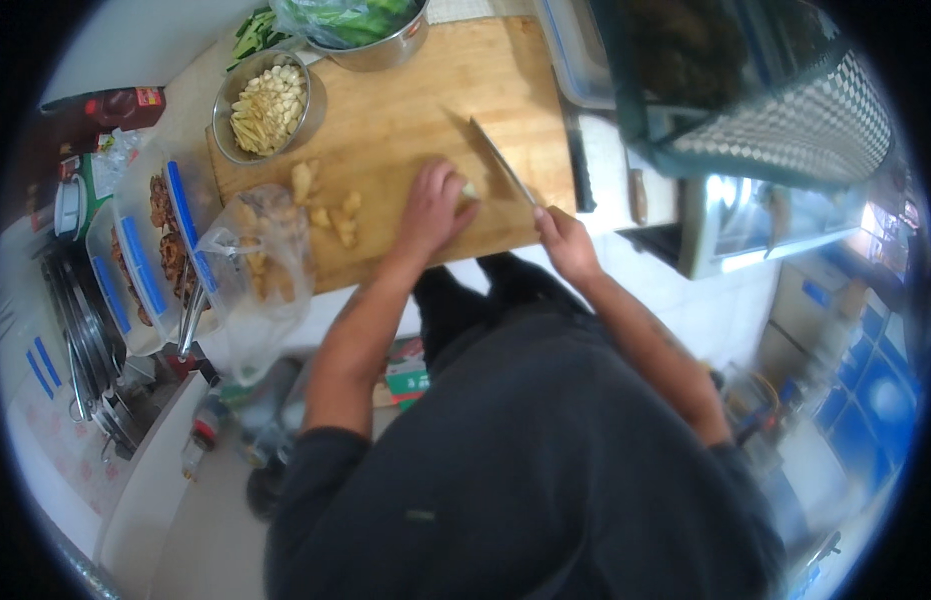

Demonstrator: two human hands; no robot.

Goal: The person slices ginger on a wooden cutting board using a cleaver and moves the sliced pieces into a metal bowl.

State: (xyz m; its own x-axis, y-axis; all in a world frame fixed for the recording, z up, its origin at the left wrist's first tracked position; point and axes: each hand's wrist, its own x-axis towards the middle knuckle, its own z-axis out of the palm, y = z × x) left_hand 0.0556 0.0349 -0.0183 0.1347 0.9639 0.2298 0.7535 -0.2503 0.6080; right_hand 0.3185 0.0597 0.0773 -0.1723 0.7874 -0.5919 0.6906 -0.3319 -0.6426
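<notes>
My left hand (437, 196) rests on the wooden cutting board (390, 112), its fingertips around a small pale piece, likely peeled ginger (468, 191). In my right hand (567, 241) is the handle of a kitchen knife (503, 159). The blade stands edge-on to my view, to the right of the pale piece and apart from it, and points to the far side. Several unpeeled ginger pieces (345, 219) lie left of my left hand. A clear plastic bag (274, 255) with more ginger in it hangs over the board's near left edge.
A metal bowl (219, 124) of peeled garlic and cut ginger stands at the board's far left. Behind it are cucumber pieces (254, 37) and a metal pot (390, 46) of leafy greens. Lidded plastic boxes (147, 300) stand at left; a mesh food cover (795, 120) overhangs at right.
</notes>
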